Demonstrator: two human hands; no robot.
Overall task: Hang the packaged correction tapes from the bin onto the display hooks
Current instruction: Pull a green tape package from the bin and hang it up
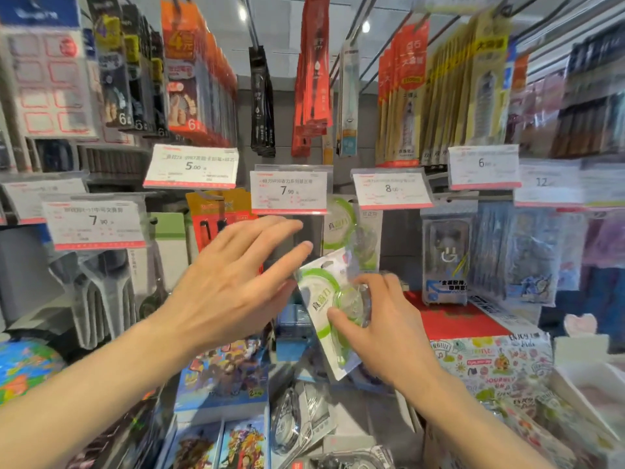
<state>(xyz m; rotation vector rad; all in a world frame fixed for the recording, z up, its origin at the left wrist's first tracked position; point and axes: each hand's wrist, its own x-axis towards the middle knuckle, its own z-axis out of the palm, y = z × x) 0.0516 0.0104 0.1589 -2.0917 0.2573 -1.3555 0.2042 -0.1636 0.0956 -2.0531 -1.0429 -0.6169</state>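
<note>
My right hand (378,326) grips a packaged correction tape (321,299), a white card with green rings and a clear blister, tilted with its top toward the shelf. My left hand (233,282) is spread open just left of the pack, fingertips near its top edge, reaching toward the hook under the 7.90 price tag (288,191). More green-and-white correction tape packs (351,231) hang on that hook behind the tag. Further packs (297,418) lie in the bin at the bottom centre.
Price tags stick out at hand height along the hook row. Red and yellow pen packs hang above. An orange pack (216,214) hangs left of the hook, a blister pack (446,258) to the right. Colourful boxes (220,377) and a globe (23,367) sit below.
</note>
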